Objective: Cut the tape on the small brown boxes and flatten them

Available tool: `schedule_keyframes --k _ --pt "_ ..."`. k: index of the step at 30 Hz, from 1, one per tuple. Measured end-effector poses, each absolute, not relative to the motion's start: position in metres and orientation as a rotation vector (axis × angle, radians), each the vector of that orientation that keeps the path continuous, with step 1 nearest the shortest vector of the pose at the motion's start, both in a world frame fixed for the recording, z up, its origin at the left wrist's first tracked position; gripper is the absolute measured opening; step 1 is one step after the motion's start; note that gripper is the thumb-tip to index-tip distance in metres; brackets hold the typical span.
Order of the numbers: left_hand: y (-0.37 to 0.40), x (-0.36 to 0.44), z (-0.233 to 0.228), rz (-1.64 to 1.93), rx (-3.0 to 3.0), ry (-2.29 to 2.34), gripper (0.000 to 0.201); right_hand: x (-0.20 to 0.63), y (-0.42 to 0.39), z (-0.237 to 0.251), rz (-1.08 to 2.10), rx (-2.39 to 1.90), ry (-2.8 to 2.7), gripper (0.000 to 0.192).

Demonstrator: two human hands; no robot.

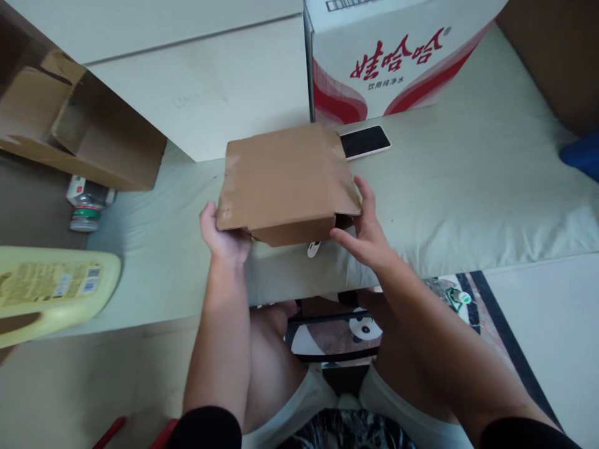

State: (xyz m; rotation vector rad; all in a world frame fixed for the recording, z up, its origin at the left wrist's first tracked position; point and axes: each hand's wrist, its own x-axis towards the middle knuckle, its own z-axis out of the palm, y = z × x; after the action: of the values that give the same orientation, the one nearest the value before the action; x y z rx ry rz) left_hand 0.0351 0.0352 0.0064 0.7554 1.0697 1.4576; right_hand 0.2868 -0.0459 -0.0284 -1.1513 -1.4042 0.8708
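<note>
A small brown cardboard box (pixel 285 181) lies on the pale padded surface (pixel 468 187) right in front of me, its lid flap folded down toward me. My left hand (pixel 223 236) grips the box's near left corner from below. My right hand (pixel 366 232) rests against the near right corner, fingers spread along the flap edge. A small white tag (pixel 313 249) pokes out under the box's front edge.
A phone (pixel 365 142) lies just behind the box. A large white-and-red carton (pixel 388 56) stands at the back, an open brown carton (pixel 70 125) at the left with a bottle (pixel 87 206) beneath it. A yellow jug (pixel 51 293) sits at the near left.
</note>
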Motion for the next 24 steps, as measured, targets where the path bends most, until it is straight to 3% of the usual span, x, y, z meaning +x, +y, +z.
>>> schedule_keyframes --k 7,11,18,24 --pt "0.041 0.035 0.001 1.628 0.940 1.258 0.038 0.284 -0.041 -0.030 0.623 -1.380 -1.244 0.107" --pt "0.043 0.030 0.002 1.638 1.067 1.374 0.040 0.282 -0.041 -0.026 0.535 -1.491 -1.156 0.103" --pt "0.043 0.030 0.007 1.567 0.905 1.264 0.036 0.288 -0.043 -0.015 0.578 -1.343 -1.076 0.052" --pt "0.041 0.026 0.004 1.562 0.948 1.153 0.034 0.290 -0.037 -0.012 0.539 -1.315 -0.942 0.028"
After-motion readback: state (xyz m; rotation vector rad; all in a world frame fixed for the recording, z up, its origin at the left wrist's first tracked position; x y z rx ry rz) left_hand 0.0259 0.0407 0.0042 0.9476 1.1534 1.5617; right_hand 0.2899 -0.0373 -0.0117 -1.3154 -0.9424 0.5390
